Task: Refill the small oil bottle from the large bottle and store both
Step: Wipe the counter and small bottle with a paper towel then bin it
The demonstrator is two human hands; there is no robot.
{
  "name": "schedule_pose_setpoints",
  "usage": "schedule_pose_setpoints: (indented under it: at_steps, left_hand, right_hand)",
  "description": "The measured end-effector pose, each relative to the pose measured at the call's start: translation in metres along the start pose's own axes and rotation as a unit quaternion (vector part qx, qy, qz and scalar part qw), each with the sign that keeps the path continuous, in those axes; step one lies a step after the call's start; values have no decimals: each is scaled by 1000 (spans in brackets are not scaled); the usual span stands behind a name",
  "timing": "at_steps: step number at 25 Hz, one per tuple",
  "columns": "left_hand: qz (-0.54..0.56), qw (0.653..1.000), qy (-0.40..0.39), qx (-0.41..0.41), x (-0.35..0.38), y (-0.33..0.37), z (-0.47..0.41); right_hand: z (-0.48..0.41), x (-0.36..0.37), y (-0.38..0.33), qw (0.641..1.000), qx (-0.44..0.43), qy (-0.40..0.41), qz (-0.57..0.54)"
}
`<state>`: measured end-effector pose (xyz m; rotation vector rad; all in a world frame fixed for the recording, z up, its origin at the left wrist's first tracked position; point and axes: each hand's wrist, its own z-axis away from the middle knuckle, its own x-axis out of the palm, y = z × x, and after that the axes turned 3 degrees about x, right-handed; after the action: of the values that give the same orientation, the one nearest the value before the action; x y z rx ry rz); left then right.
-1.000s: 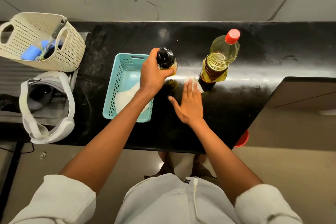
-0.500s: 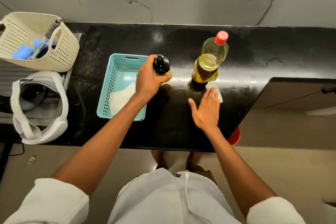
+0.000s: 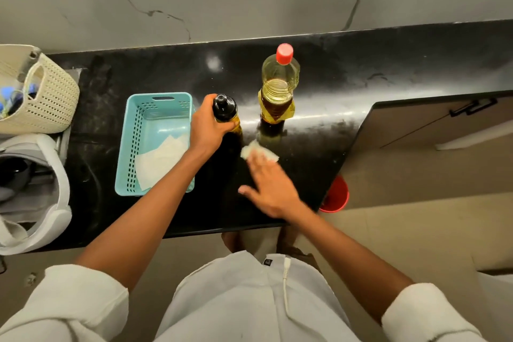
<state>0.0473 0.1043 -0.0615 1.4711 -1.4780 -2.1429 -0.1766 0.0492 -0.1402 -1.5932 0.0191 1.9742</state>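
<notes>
Nearest to us, our right hand (image 3: 270,189) lies flat and open on the black counter (image 3: 319,147), its straight fingers pressing a small white tissue (image 3: 259,153) against the stone; we judge this a wipe for spilled oil, which is why the hand spreads rather than pinches. Just beyond it and to the left, our left hand (image 3: 206,128) wraps fingers and thumb round the small oil bottle (image 3: 224,107), upright with its black cap on; whether its base touches the counter we cannot tell, and the hold likely steadies it clear of the wiping. Right of that grip and past the tissue, the large bottle (image 3: 279,83) stands upright, red cap on, touched by neither hand. Left of the gripped bottle sits a teal basket (image 3: 155,144) holding white paper (image 3: 161,161), probably the storage spot, with nothing between it and the bottle. Farther left is a cream basket (image 3: 47,100).
</notes>
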Motion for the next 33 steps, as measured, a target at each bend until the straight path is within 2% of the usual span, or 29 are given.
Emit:
schedule_pose_setpoints:
  at_steps: [3,6,9,11,14,16,18,20,22,25,27,31,33]
  left_hand:
    - [7,1000,-8,-2,5,-4,1]
    - [12,1000,-22,0,10,-1,4]
    - [9,1000,-23,-8,8,-9,4]
    - [1,1000,-26,-8,4,-13,4]
    - [-12,999,-38,-3,2,-16,2]
    - [-17,999,-38,5,2,-16,3]
    - [-16,999,-39,6,4,-18,4]
    - [-13,999,-42,5,8,-19,5]
    - [-5,999,-44,3,11,-18,6]
    - [0,999,-41,2,13,-17,5]
    - [3,999,-45,3,15,-16,2]
    - [-2,999,-47,4,21,-15,-1]
    - [-1,999,-47,-8,24,-14,-1]
  right_hand:
    - [-5,-36,77,979,191,57,-38]
    - [45,-23,91,963,255,65,-60]
    - [96,9,36,982,181,-2,-46]
    - [91,22,-9,997,47,-40,-44]
    - [42,31,-53,991,-116,-69,-16]
    - [-4,19,-54,994,-100,-53,-12]
    - [-36,-2,-27,999,12,-17,-32]
    - [-33,-13,16,990,132,40,-37]
    - [0,-11,46,976,193,93,-39]
    - [58,16,37,975,183,107,-72]
    - [82,40,16,981,137,119,-61]
    - [82,52,-20,993,19,92,-72]
    - [69,39,-29,993,6,95,-73]
